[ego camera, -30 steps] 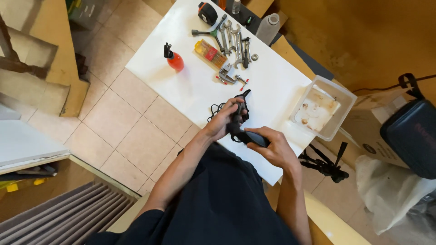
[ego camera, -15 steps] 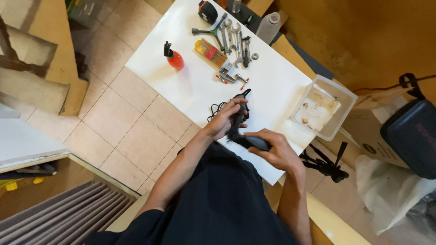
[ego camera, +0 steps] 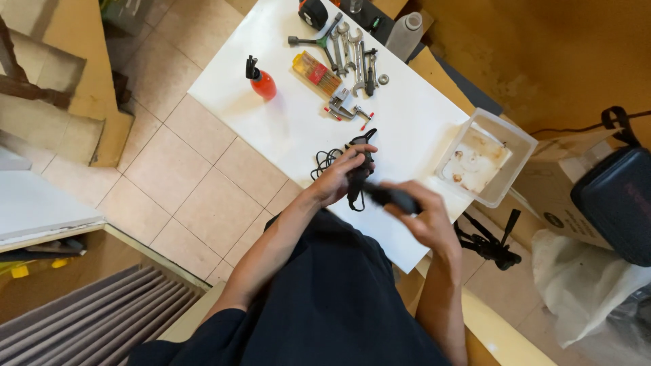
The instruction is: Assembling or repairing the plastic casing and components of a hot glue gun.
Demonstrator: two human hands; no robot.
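Over the near edge of the white table (ego camera: 285, 129), holding a black corded hand tool (ego camera: 359, 169) upright, left hand (ego camera: 337, 179) curling its fingers around the body, right hand (ego camera: 424, 217) closing its fingers on a dark screwdriver-like handle (ego camera: 393, 198) angled into it. Judging best to be keeping the left grip firm and the handle square, avoiding slipping near the coiled cord (ego camera: 324, 161).

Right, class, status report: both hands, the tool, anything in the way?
Left hand grips black corded tool. Right hand holds dark handle. White table; nothing blocking.
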